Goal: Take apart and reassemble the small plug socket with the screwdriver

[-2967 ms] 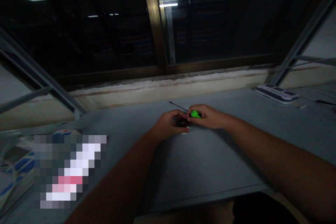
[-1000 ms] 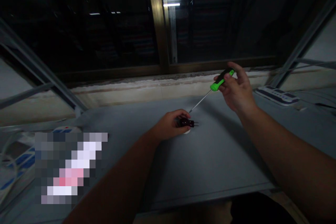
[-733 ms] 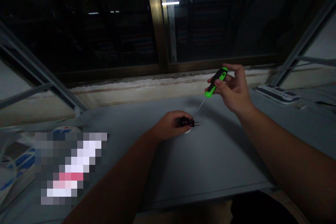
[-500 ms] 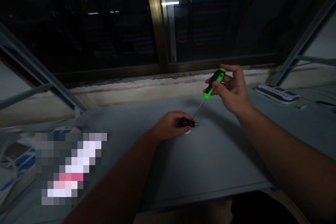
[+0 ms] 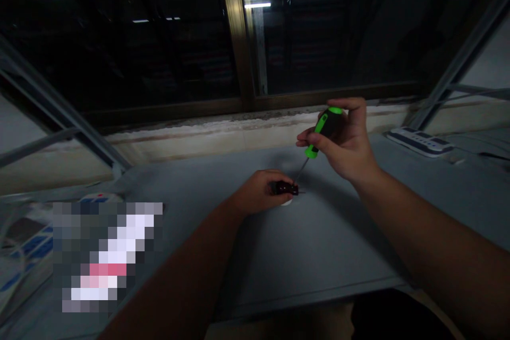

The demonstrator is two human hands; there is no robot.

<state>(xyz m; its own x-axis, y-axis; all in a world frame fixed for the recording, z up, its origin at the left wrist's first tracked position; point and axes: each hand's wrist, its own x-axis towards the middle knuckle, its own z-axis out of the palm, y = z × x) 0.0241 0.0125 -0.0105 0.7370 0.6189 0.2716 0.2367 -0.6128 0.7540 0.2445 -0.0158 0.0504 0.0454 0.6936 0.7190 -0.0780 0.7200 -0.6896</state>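
Observation:
Between the thumb and fingers of my left hand [image 5: 263, 191] is a small dark brown electrical plug [image 5: 286, 188], its metal prongs pointing right. My right hand [image 5: 346, 141] grips a screwdriver [image 5: 327, 123] by its green and black handle. The thin shaft slants down to the left, and its tip meets the upper side of the plug near the prong end. Whether the tip sits in a screw is too small to tell. A white round piece [image 5: 287, 202] shows partly from under the plug and my left fingers.
The grey table [image 5: 311, 255] ends at a front edge close to my body. At the right back lies a power strip [image 5: 418, 142]. More white and blue strips [image 5: 34, 247] and a pixelated patch are at the left. A window and metal frame posts [image 5: 95, 143] stand behind.
The screwdriver handle has turned in my right fingers and tilted slightly, and that hand has shifted a little left and down. My left hand keeps its hold on the plug, which has rolled slightly.

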